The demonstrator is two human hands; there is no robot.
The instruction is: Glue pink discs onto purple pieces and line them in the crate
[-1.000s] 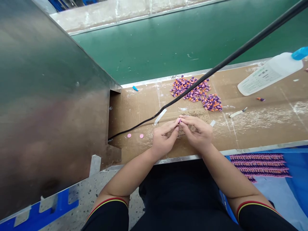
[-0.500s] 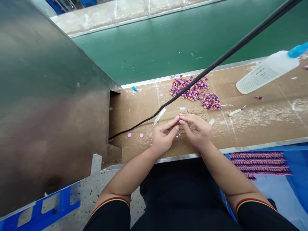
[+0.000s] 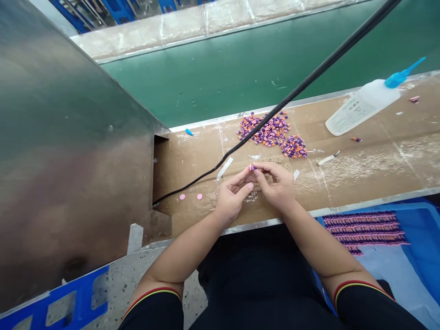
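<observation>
From the head camera, your two hands meet near the front edge of the cardboard-covered worktop (image 3: 378,160), about midway along it. Your left hand (image 3: 231,198) and right hand (image 3: 275,185) bring their fingertips together on a small piece (image 3: 252,167), pink and purple, held just above the cardboard. Each hand's thumb and forefinger are pressed onto it, and the other fingers are curled in. How the piece is built is too small to tell.

Behind your hands, toward the back edge, lies a pile of purple and orange pieces (image 3: 271,133). A black cable (image 3: 275,110) runs slantwise over that pile, from the upper right down to the worktop's left end by the metal panel (image 3: 68,160). Two pink discs (image 3: 189,196) lie left of your left hand, near the front edge. A white bottle (image 3: 360,107) with a blue nozzle lies on its side toward the back right. Beyond the back edge runs a green belt (image 3: 223,73). Below the front right edge, a blue tray (image 3: 422,229) holds rows of purple pieces (image 3: 364,228).
</observation>
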